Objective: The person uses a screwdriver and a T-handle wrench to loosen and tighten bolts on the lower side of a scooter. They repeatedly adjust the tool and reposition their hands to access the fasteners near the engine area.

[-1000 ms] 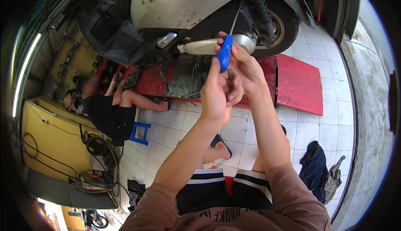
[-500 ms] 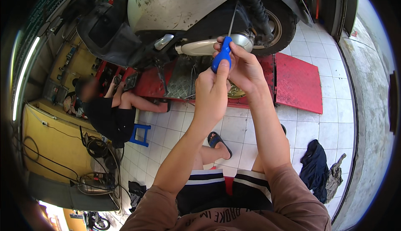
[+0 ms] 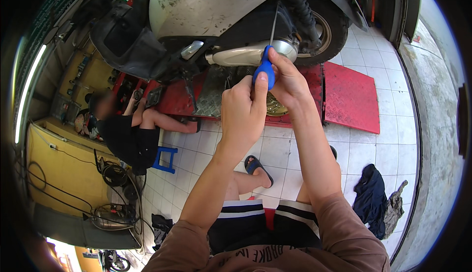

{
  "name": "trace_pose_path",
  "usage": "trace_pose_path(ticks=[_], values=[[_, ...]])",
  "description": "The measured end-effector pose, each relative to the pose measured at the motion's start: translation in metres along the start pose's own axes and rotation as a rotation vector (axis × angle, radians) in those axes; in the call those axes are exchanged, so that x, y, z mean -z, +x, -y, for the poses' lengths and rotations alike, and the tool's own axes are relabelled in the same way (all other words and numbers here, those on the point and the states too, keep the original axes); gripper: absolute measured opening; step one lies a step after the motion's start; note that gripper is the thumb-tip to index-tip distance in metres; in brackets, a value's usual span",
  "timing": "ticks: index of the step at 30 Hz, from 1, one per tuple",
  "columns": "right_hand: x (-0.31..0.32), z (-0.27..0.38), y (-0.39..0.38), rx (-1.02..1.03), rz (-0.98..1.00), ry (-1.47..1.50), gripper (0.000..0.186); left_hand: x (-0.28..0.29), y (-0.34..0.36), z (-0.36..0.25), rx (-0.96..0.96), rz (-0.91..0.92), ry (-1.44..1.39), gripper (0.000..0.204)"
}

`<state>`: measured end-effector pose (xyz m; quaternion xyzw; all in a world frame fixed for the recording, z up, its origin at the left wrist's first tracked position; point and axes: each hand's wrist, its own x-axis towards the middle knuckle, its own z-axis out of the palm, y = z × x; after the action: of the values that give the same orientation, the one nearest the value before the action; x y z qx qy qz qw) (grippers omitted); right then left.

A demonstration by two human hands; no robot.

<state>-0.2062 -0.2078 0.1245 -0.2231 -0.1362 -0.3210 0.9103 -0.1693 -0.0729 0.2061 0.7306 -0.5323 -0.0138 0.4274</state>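
Note:
Both hands grip a screwdriver [image 3: 264, 71] with a blue handle and a long thin metal shaft. My left hand [image 3: 242, 106] is closed round the lower part of the handle, its thumb lying along it. Higher up, the fingers of my right hand [image 3: 290, 81] pinch the handle close to the shaft. The shaft points away from me, in front of the rear of a grey scooter [image 3: 196, 6], beside its black shock absorber [image 3: 302, 14]. I cannot tell whether the tip touches anything. Below the shaft is a silver round cover [image 3: 285, 51].
The scooter stands over a red lift platform [image 3: 350, 97]. At the left another person [image 3: 125, 134] sits by a blue stool [image 3: 165, 159], holding a dark part. Dark cloths [image 3: 371, 200] lie on the tiled floor at the right. Hoses and a compressor tank [image 3: 114, 216] are at the lower left.
My left hand has shifted slightly left and its grip on the blue handle has turned a little. The screwdriver stays in nearly the same place. My right hand has barely moved.

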Motion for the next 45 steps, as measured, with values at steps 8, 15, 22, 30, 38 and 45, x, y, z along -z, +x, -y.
trace_pose_path(ticks=[8,15,22,30,38,45], values=[[-0.028,0.006,-0.006,-0.001,0.088,0.005,0.04,0.004,-0.002,0.011,0.503,0.258,-1.1,0.049],[-0.012,-0.005,0.002,-0.011,0.05,0.05,0.034,0.013,-0.001,0.005,0.564,0.337,-1.173,0.044],[-0.019,-0.006,0.002,0.013,-0.117,-0.064,0.025,-0.003,-0.004,0.009,0.104,0.082,-0.19,0.048],[-0.009,0.001,0.0,-0.025,0.101,0.057,0.03,-0.003,-0.007,0.012,0.29,0.121,-0.52,0.051],[-0.028,0.002,-0.004,-0.007,0.073,0.078,0.031,-0.008,-0.006,-0.001,0.31,0.045,-0.652,0.042],[-0.004,-0.004,0.002,-0.029,0.145,0.053,0.024,0.002,-0.001,0.006,-0.002,-0.066,0.063,0.044]])
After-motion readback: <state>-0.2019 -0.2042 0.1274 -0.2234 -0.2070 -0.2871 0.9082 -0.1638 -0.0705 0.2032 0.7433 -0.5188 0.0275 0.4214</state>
